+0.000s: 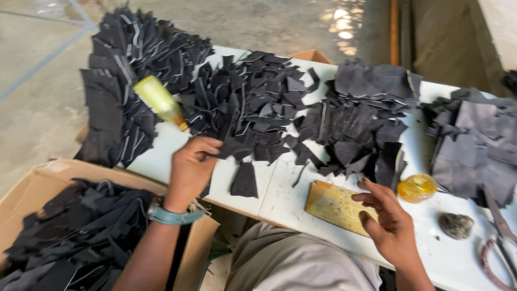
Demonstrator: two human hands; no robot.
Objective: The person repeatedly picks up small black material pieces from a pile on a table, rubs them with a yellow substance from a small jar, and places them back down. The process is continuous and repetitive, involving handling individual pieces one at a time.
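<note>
Overhead, white table [280, 199], concrete floor [43, 108].

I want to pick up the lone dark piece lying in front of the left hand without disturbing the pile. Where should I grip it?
Grip the lone dark piece at its wide near edge, coming from the person's side. It lies flat on the white table, apart from the pile, and its narrow far end points toward the heap.

Our left hand [191, 167] reaches forward, back of hand up, fingers curled in pinching grip, thumb pressed toward fingertips. Left wrist bent slightly, forearm bare, running up from lower left. Our right hand [385, 215] lies lower right, palm down and tilted, fingers spread loosely and half bent, grip slack. Right forearm enters from bottom edge.
</note>
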